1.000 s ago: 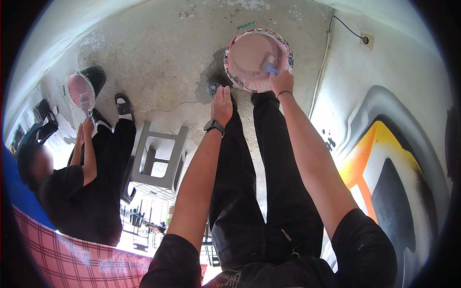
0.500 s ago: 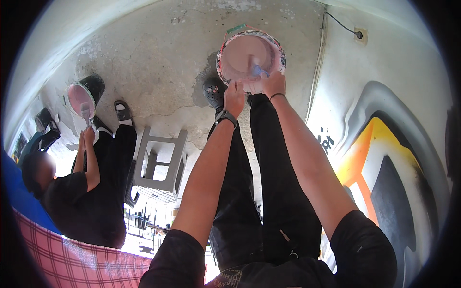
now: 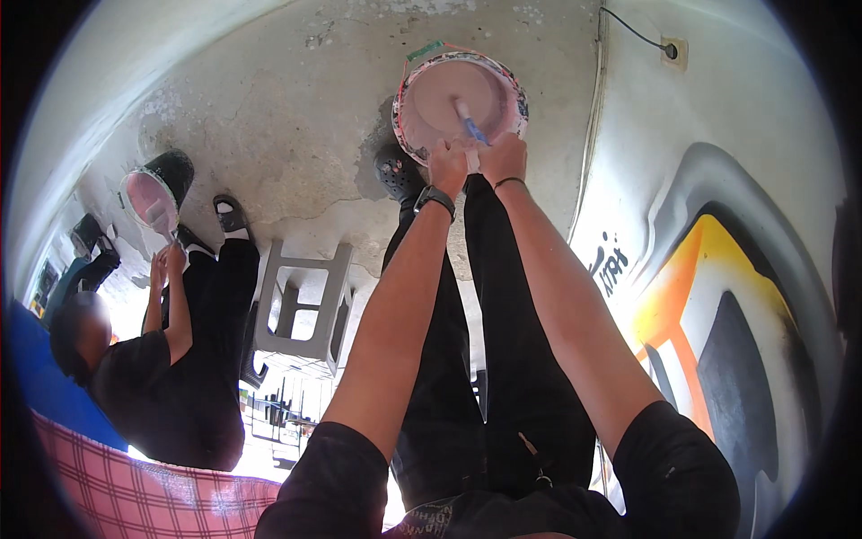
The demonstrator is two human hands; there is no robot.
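Observation:
A round bucket (image 3: 401,135) of pale pink paint stands on the floor ahead, its rim speckled with dried paint. My left hand (image 3: 446,165) is closed at the near rim, its fingertips partly hidden. Just right of it, my right hand (image 3: 504,158) is closed at the blue end of a blue-and-white stick (image 3: 470,126). The stick's pale end dips into the paint; its exact kind is unclear. Between my hands shows a pale pink patch of the bucket's near side.
At left a person (image 3: 162,386) in black works at a dark tilted bucket (image 3: 175,175) with a flat tool (image 3: 157,216). A grey plastic stool (image 3: 301,346) stands between us. My dark clog (image 3: 395,171) is beside my bucket. A painted wall (image 3: 718,296) with a plugged-in cord (image 3: 668,49) rises at right.
Both hands have drawn closer together, the right one shifting left and slightly down. The stick has swung left and stands out more plainly. The other person's hands have shifted slightly.

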